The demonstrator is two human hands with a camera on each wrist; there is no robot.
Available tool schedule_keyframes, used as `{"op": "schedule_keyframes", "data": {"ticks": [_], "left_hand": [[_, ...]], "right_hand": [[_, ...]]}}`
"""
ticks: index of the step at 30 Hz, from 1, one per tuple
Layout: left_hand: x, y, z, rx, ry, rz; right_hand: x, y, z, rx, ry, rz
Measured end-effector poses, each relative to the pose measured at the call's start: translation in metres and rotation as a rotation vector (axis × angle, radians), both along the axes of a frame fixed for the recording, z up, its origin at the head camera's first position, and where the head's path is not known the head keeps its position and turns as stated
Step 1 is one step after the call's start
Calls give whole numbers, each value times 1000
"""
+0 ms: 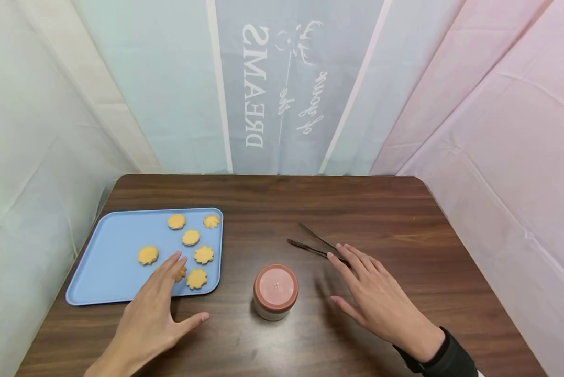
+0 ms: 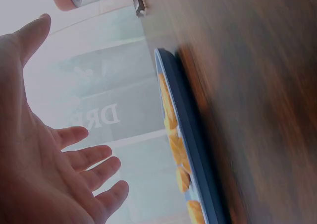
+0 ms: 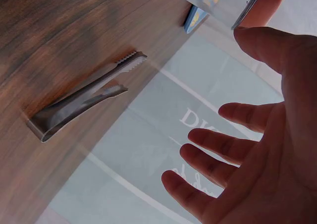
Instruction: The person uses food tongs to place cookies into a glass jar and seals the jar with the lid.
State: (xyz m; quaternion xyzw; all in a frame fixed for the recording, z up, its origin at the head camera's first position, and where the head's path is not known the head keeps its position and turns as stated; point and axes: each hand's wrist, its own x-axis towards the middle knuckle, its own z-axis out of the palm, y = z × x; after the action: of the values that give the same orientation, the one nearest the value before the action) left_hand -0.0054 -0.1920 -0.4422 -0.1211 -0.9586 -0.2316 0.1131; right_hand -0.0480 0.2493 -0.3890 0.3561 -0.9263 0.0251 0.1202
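Observation:
My left hand [image 1: 151,317] hovers over the near edge of a blue tray [image 1: 104,256], fingers extended and thumb spread, holding nothing. Several yellow scalloped cookies [image 1: 197,278] lie on the tray, mostly in its right half; one is partly hidden behind my left fingertips. Between the hands stands a clear jar [image 1: 276,288] with a reddish-brown lid. My right hand [image 1: 380,298] is raised to the right of the jar, its fingers loosely extended and empty. Just beyond its fingertips, metal tongs [image 3: 74,105] with toothed tips lie on the table; in the head view the hand covers their bent end.
Everything rests on a dark wood-grain table [image 1: 432,246]. A printed curtain [image 1: 282,94] with mirrored lettering hangs behind the far edge. Pale cloth [image 1: 41,157] closes off the left side, and pinkish cloth [image 1: 512,157] the right.

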Motion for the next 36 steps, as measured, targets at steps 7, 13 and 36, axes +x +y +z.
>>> {"op": "schedule_keyframes", "data": {"ticks": [7, 13, 36], "left_hand": [[-3, 13, -2, -19, -23, -40], [-6, 21, -1, 0, 0, -82], [-12, 60, -6, 153, -126, -188]], "right_hand": [[-1, -4, 4, 11, 35, 36], [-3, -9, 11, 10, 58, 60], [-15, -31, 33, 69, 10, 132]]}}
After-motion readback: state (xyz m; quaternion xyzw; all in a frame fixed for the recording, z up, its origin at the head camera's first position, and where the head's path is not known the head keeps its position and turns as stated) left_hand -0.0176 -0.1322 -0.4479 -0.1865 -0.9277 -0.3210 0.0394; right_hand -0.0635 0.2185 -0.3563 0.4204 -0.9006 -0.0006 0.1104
